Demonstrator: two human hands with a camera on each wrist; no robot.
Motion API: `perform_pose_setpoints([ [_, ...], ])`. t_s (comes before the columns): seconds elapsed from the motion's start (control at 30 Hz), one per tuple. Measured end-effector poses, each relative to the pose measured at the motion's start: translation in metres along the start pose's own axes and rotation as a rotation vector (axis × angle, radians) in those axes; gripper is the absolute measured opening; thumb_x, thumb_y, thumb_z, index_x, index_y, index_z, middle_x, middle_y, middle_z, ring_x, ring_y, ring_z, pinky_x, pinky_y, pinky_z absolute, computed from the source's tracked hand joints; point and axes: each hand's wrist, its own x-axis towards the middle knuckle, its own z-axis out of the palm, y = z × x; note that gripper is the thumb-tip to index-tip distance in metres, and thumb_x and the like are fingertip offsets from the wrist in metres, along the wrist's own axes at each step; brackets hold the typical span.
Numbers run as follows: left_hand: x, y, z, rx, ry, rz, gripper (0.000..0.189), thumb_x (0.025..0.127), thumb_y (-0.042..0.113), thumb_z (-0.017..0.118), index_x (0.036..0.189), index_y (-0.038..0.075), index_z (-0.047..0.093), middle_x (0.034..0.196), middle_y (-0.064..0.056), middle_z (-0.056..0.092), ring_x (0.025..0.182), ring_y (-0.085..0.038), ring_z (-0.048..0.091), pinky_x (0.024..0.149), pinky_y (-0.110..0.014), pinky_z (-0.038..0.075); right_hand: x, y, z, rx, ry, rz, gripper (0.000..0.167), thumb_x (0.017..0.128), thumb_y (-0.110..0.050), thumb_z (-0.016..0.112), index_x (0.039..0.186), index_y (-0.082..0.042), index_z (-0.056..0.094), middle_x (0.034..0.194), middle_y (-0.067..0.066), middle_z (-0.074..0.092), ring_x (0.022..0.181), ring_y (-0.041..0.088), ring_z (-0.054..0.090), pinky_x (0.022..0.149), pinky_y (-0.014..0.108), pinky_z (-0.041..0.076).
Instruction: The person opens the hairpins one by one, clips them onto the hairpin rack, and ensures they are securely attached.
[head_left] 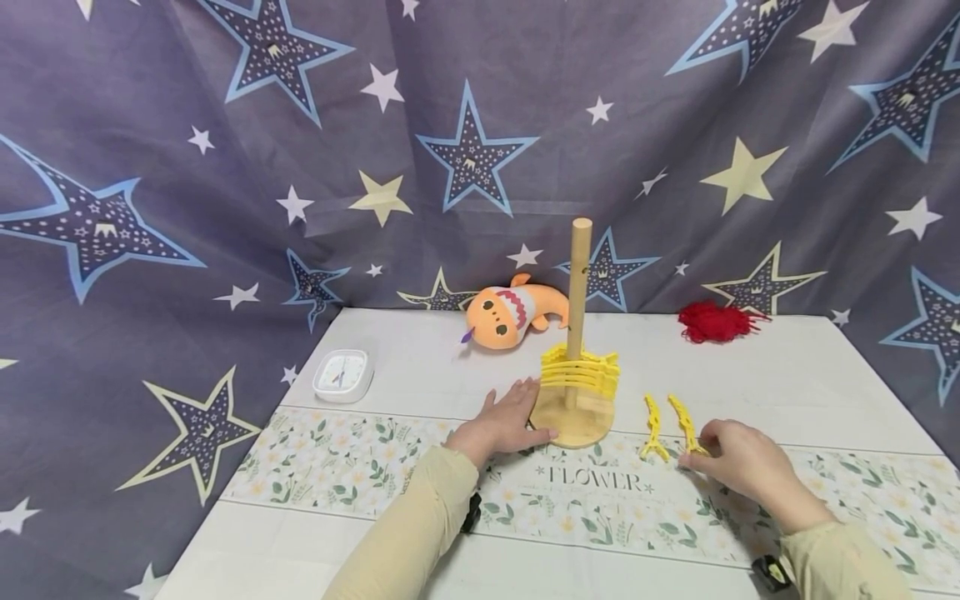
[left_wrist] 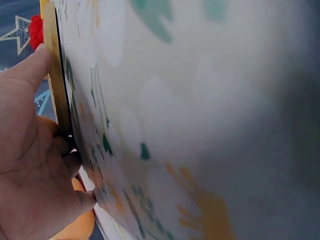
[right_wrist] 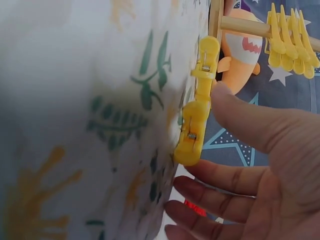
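Observation:
A round wooden base point(head_left: 573, 421) carries an upright wooden pole point(head_left: 579, 283). Several yellow plastic spring clips point(head_left: 592, 372) are stacked around the lower part of that pole. My left hand point(head_left: 504, 421) rests at the base's left edge, its fingers spread and its thumb at the front rim. To the right, two more yellow clips lie on the table; the left one point(head_left: 652, 427) is untouched. The forked end of the other clip point(right_wrist: 191, 135) sits between the thumb and index finger of my right hand point(head_left: 742, 458), which pinch it from both sides.
Behind the pole lies an orange shark plush point(head_left: 498, 318). A white square clock point(head_left: 342, 375) stands at the left, and a red tangle of yarn point(head_left: 716, 322) at the back right. A star-patterned cloth point(head_left: 465, 250) hangs behind the table point(head_left: 420, 375).

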Motion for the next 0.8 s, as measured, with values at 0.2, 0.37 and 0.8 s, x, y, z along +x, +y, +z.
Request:
perform_pose_setpoints([
  [0.2,0.0002,0.0004,0.0002,-0.002,0.006,0.005,0.093,0.092,0.065,0.048,0.158,0.012,0.011,0.163,-0.004,0.01,0.149,-0.019,0.008,0.118,-0.051,0.003,0.0019,-0.0045,0.0016,-0.044,-0.022,0.0,0.058,0.075,-0.051,0.08,0.094,0.001,0.063,0.085,0.008,0.058,0.073,0.023,0.053,0.065,0.044,0.047],
  [0.37,0.0006,-0.0003,0.0013,0.002,0.01,0.007,0.093,0.092,0.066,0.048,0.158,0.012,0.011,0.163,-0.004,0.01,0.149,-0.019,0.008,0.118,-0.052,0.004,0.0007,-0.0047,0.0038,-0.075,0.005,-0.043,0.038,0.079,-0.038,0.08,0.084,-0.004,0.063,0.079,0.006,0.053,0.066,0.021,0.047,0.057,0.037,0.041],
  [0.8,0.0022,-0.0011,0.0024,0.006,-0.001,-0.002,0.093,0.092,0.067,0.046,0.158,0.014,0.008,0.163,-0.002,0.009,0.149,-0.018,0.007,0.118,-0.051,0.003,-0.0019,-0.0008,-0.0029,0.02,0.136,-0.013,0.03,0.08,-0.02,0.075,0.098,0.003,0.067,0.081,0.008,0.065,0.068,0.023,0.058,0.059,0.045,0.047],
])
